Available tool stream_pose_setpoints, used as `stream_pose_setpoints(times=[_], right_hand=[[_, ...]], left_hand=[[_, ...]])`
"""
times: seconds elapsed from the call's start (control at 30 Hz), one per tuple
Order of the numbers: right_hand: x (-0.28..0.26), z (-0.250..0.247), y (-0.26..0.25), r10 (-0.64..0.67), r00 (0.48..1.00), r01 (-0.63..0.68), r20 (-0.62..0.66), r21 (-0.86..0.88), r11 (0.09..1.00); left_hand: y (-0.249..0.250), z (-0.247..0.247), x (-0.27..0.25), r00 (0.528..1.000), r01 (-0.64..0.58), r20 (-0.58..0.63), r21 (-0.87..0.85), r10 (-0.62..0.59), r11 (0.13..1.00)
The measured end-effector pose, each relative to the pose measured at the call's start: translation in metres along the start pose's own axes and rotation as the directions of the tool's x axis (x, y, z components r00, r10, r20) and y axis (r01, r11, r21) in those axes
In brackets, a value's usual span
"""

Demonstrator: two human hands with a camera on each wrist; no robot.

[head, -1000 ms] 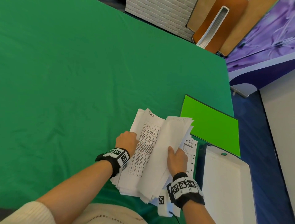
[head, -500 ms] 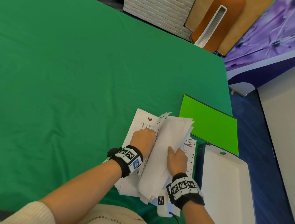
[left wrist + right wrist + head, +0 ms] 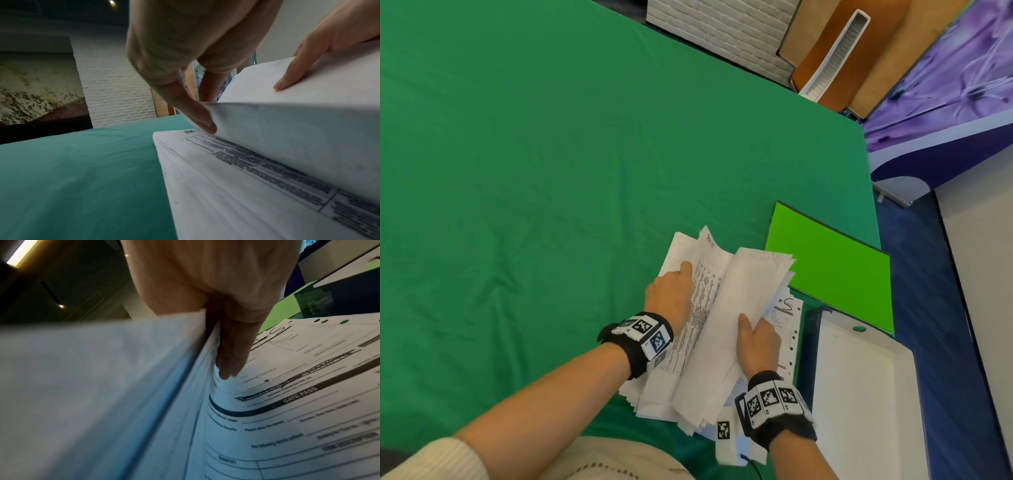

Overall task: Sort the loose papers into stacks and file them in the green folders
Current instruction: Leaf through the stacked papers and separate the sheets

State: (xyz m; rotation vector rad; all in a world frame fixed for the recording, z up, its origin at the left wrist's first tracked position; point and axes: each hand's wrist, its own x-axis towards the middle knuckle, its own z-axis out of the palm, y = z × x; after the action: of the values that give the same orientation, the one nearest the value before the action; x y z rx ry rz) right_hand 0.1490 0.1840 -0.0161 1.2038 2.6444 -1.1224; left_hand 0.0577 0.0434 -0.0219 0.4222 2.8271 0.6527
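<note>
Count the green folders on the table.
1 plainly in view: the green folder lies closed on the green table, right of the papers. The binder nearer the person looks white and dark; more may be hidden.

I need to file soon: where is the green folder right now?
In the head view the green folder lies flat on the green table, on the person's right, just beyond the paper pile.
</note>
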Motion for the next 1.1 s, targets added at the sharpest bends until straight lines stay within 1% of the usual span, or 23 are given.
stream_pose_setpoints(times=[0.07,0.13,0.2,0.27,0.3,0.37,0.47,0.5,0.57,0.67,0.73,0.77,0.8,0.83,0.9,1.0,1.1], right_hand=[[0.000,-0.001,0.000,0.001,1.000,-0.001,0.000,0.000,1.000],[0.000,-0.002,0.000,0.004,1.000,-0.004,-0.004,0.004,1.000],[0.000,-0.002,0.001,0.002,1.000,-0.002,-0.007,0.000,1.000],[0.000,-0.002,0.001,0.001,1.000,-0.001,-0.001,-0.003,1.000],[0.001,-0.001,0.001,0.000,1.000,0.000,0.004,-0.005,1.000],[0.001,0.000,0.001,-0.020,1.000,0.020,0.002,-0.007,1.000],[-0.002,0.000,0.000,-0.077,0.997,0.078,-0.014,0.032,0.996],[-0.004,0.000,-0.002,-0.085,0.996,0.085,-0.006,0.059,0.995],[-0.008,-0.001,-0.007,-0.077,0.997,0.075,0.022,0.109,0.991],[-0.013,-0.002,-0.013,-0.072,0.996,0.064,0.049,0.146,0.987],[-0.015,-0.005,-0.017,-0.074,0.996,0.063,0.056,0.169,0.984],[-0.015,-0.006,-0.018,-0.080,0.995,0.069,0.056,0.176,0.982],[-0.015,-0.006,-0.018,-0.090,0.994,0.079,0.056,0.176,0.981],[-0.015,-0.006,-0.018,-0.100,0.993,0.089,0.059,0.171,0.981],[-0.014,-0.005,-0.018,-0.110,0.992,0.100,0.060,0.148,0.984],[-0.012,-0.004,-0.018,-0.111,0.991,0.103,0.069,0.115,0.988],[-0.011,-0.001,-0.017,-0.117,0.991,0.109,0.059,0.115,0.987]], left_hand=[[-0.002,-0.001,0.001,1.000,0.014,-0.027,-0.029,-0.015,0.999],[-0.002,-0.002,0.003,0.999,0.026,-0.038,-0.101,-0.030,0.995],[-0.001,-0.003,0.005,0.998,0.055,-0.022,-0.175,-0.060,0.983],[-0.001,0.000,0.008,0.993,0.116,0.018,-0.298,-0.115,0.947],[-0.001,0.001,0.008,0.988,0.154,0.056,-0.372,-0.143,0.915],[0.001,0.007,0.009,0.981,0.189,0.130,-0.509,-0.143,0.840],[0.010,0.010,0.008,0.973,0.189,0.223,-0.640,-0.054,0.745],[0.012,0.011,0.008,0.963,0.216,0.267,-0.689,-0.035,0.692],[0.017,0.010,0.006,0.946,0.266,0.325,-0.786,0.008,0.558],[0.022,0.007,0.005,0.901,0.374,0.430,-0.834,0.053,0.406],[0.024,0.004,0.006,0.873,0.439,0.484,-0.834,0.058,0.334],[0.024,0.003,0.006,0.862,0.465,0.505,-0.828,0.054,0.313],[0.024,0.002,0.006,0.857,0.476,0.514,-0.823,0.049,0.310],[0.023,0.003,0.007,0.856,0.474,0.515,-0.817,0.047,0.330],[0.021,0.002,0.007,0.872,0.437,0.487,-0.818,0.046,0.374],[0.020,0.005,0.007,0.889,0.403,0.455,-0.822,0.038,0.402],[0.018,0.004,0.007,0.891,0.397,0.454,-0.802,0.023,0.448]])
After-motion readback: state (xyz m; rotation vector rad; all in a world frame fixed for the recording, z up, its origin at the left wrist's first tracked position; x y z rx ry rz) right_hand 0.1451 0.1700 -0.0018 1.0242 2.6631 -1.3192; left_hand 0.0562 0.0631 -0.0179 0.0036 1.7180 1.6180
